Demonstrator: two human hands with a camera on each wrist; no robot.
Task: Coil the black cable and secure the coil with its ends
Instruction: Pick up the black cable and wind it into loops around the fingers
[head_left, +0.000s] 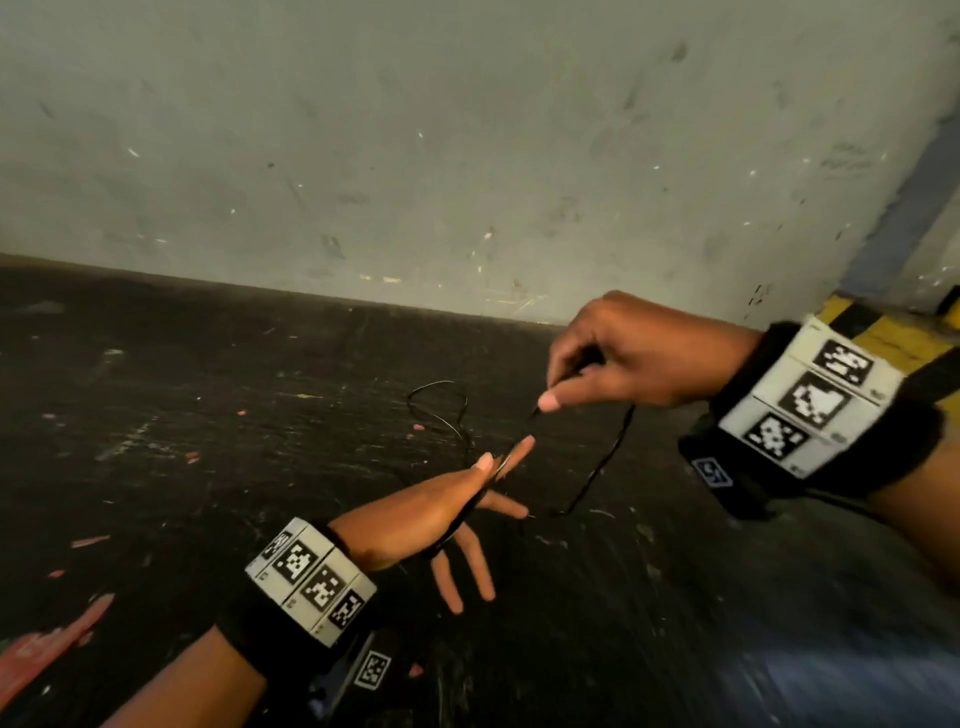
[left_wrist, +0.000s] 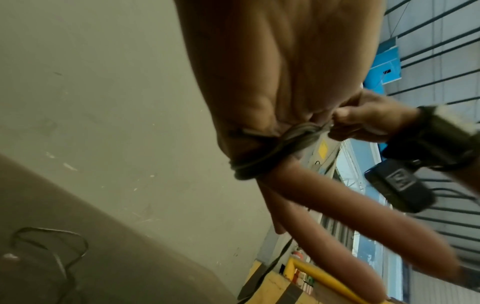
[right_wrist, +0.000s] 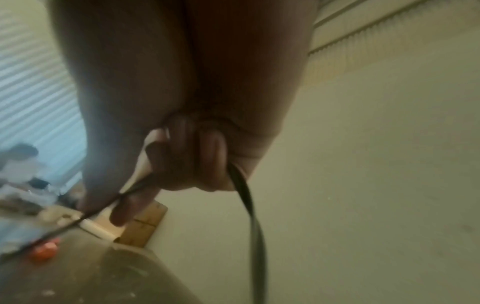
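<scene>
A thin black cable (head_left: 605, 460) runs between both hands above the dark floor. My left hand (head_left: 506, 453) pinches it between thumb and forefinger, the other fingers spread straight. Several turns of the cable (left_wrist: 272, 153) wrap round that hand at the base of the fingers. My right hand (head_left: 549, 397), up and to the right, pinches a taut strand, and a slack loop hangs below its fist. In the right wrist view the curled fingers (right_wrist: 207, 156) grip the cable (right_wrist: 246, 205). The loose tail (head_left: 441, 410) lies in curls on the floor beyond the left hand.
A scuffed grey wall (head_left: 467, 156) rises just behind the floor (head_left: 208, 441), which carries paint flecks and scratches. A yellow-and-black striped barrier (head_left: 878, 332) stands at the far right, behind my right wrist.
</scene>
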